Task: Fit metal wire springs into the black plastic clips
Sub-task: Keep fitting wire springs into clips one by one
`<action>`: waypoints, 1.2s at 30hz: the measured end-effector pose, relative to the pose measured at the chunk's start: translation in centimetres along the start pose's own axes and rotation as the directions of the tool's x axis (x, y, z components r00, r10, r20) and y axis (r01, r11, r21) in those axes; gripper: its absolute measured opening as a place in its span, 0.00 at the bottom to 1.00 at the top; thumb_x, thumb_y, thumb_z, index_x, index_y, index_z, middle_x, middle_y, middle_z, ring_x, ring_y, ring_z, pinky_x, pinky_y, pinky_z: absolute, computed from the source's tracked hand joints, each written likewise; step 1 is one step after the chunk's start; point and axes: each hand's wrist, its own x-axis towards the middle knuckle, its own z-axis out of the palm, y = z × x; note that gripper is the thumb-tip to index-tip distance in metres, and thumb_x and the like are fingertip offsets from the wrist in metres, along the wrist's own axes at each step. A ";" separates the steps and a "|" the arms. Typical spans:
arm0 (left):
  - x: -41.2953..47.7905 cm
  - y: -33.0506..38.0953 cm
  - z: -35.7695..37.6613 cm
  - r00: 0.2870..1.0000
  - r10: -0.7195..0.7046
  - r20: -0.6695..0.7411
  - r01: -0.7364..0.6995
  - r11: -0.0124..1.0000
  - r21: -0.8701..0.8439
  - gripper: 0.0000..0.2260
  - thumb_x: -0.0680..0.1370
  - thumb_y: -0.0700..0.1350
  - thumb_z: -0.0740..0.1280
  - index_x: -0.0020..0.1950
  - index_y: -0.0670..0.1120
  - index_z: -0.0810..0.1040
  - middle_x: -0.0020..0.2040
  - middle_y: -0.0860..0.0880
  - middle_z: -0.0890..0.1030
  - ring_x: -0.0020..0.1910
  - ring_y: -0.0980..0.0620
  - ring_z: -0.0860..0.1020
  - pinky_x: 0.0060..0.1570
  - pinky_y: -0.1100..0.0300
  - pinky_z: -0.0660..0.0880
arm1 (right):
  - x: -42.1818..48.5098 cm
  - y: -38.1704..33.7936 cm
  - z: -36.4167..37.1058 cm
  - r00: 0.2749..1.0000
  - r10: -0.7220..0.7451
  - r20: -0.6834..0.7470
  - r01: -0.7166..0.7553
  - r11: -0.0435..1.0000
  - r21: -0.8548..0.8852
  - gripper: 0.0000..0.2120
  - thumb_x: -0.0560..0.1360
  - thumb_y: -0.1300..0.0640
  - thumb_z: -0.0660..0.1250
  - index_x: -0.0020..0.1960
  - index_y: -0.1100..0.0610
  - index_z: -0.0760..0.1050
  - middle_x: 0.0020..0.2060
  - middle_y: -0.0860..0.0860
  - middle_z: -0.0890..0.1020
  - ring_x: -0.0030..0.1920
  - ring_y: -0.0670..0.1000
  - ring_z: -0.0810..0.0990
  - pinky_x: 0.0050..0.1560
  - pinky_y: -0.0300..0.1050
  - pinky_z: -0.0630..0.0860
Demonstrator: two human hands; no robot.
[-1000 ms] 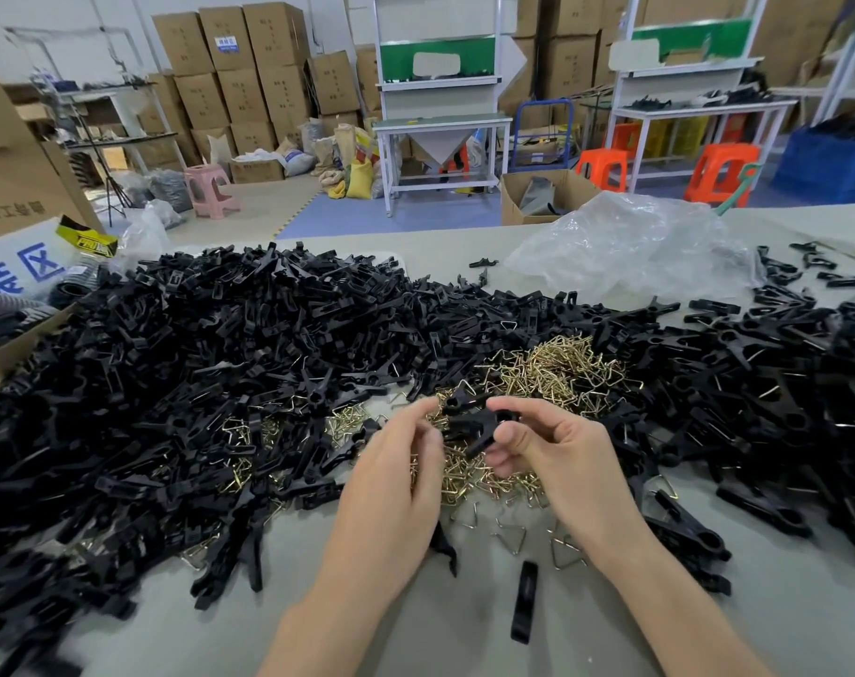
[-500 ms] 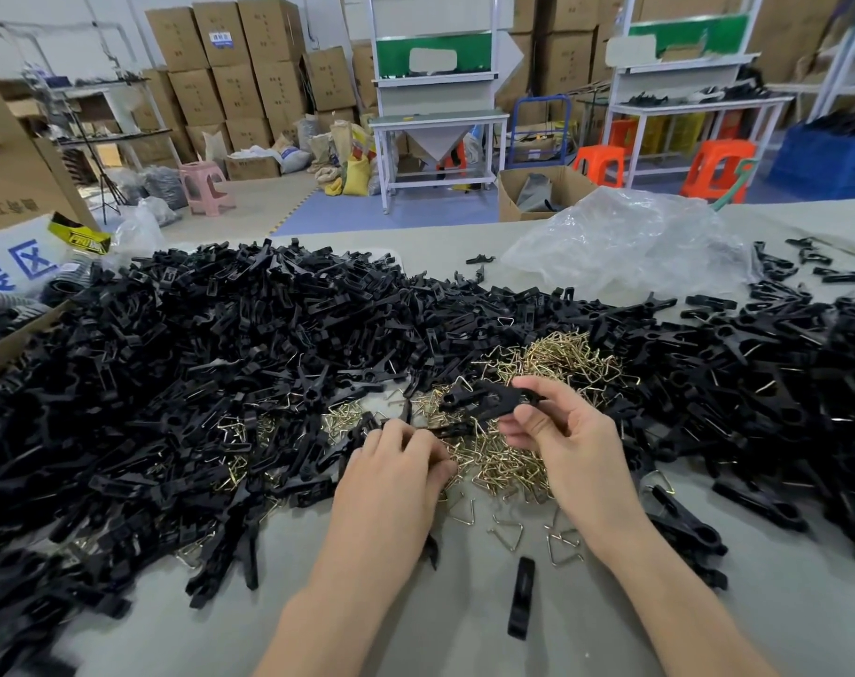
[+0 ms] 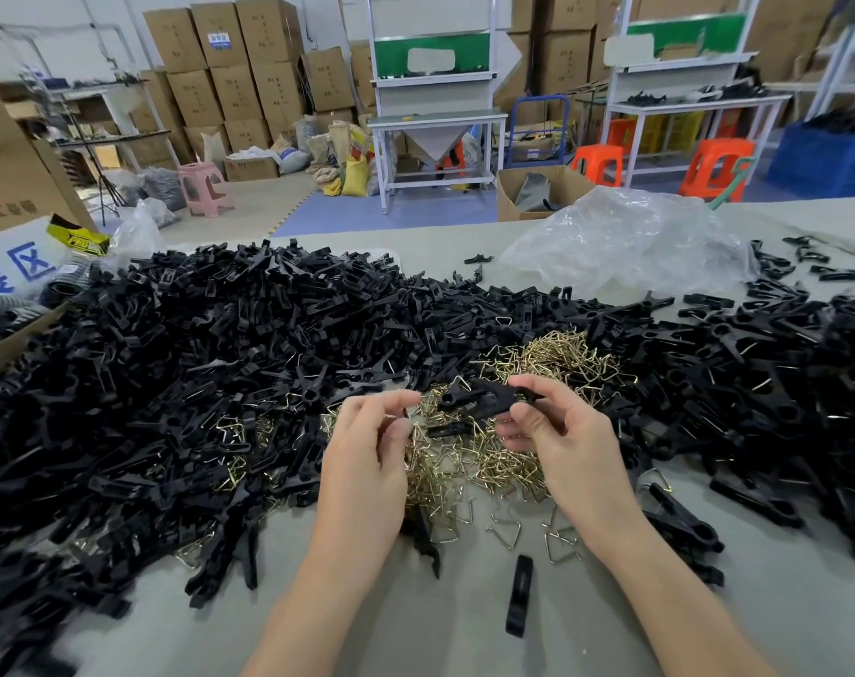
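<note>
Black plastic, light and rigid: the clip (image 3: 484, 400) is held over the springs (image 3: 562, 354) heaped on the bench (image 3: 464, 637), pinched at its tail end by the right hand (image 3: 562, 447). Just beside it the left hand (image 3: 366, 456) has its fingertips drawn together; whether that grip pinches a spring I cannot tell. Springs look thin, stiff and tangle-prone, so pinch one at its bend and hold the clip by its flat sides.
</note>
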 end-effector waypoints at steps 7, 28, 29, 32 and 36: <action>-0.2 -1.8 0.1 0.973 0.057 0.226 -0.133 0.932 0.338 0.20 0.82 0.34 0.59 0.66 0.55 0.76 0.57 0.59 0.75 0.55 0.60 0.75 0.55 0.64 0.73 | 0.0 0.0 0.0 1.000 -0.020 0.006 0.020 1.000 -0.023 0.16 0.81 0.64 0.65 0.56 0.42 0.79 0.42 0.48 0.87 0.44 0.48 0.87 0.46 0.38 0.82; 0.1 1.4 -0.5 0.945 -0.211 0.249 0.302 0.854 -0.425 0.17 0.79 0.37 0.70 0.62 0.56 0.77 0.47 0.54 0.87 0.48 0.59 0.83 0.46 0.74 0.74 | -0.8 -0.6 0.6 0.967 -0.055 0.248 0.060 0.998 -0.013 0.11 0.80 0.55 0.69 0.57 0.41 0.82 0.45 0.48 0.87 0.45 0.49 0.86 0.49 0.41 0.82; 0.1 1.4 -0.5 0.944 -0.208 0.256 0.303 0.856 -0.419 0.18 0.79 0.38 0.70 0.62 0.57 0.77 0.47 0.55 0.87 0.48 0.59 0.83 0.46 0.74 0.74 | -0.8 -0.6 0.6 0.963 -0.049 0.264 0.059 0.998 -0.030 0.11 0.80 0.55 0.68 0.56 0.40 0.82 0.44 0.48 0.87 0.45 0.48 0.86 0.50 0.40 0.81; 0.0 1.2 -0.4 0.939 -0.201 0.280 0.312 0.840 -0.444 0.19 0.78 0.37 0.70 0.63 0.58 0.76 0.51 0.53 0.86 0.50 0.54 0.84 0.48 0.70 0.76 | -1.0 -0.6 0.8 0.951 -0.031 0.309 0.044 0.998 -0.035 0.12 0.81 0.59 0.68 0.56 0.43 0.83 0.43 0.47 0.87 0.44 0.46 0.86 0.48 0.36 0.79; 0.3 0.9 -0.9 0.937 -0.200 0.285 0.325 0.797 -0.508 0.20 0.77 0.39 0.71 0.64 0.59 0.77 0.54 0.51 0.84 0.48 0.49 0.84 0.49 0.64 0.78 | -0.8 -0.6 0.6 0.961 -0.025 0.275 0.021 1.000 0.020 0.11 0.80 0.60 0.67 0.58 0.49 0.82 0.43 0.51 0.87 0.43 0.48 0.86 0.48 0.38 0.81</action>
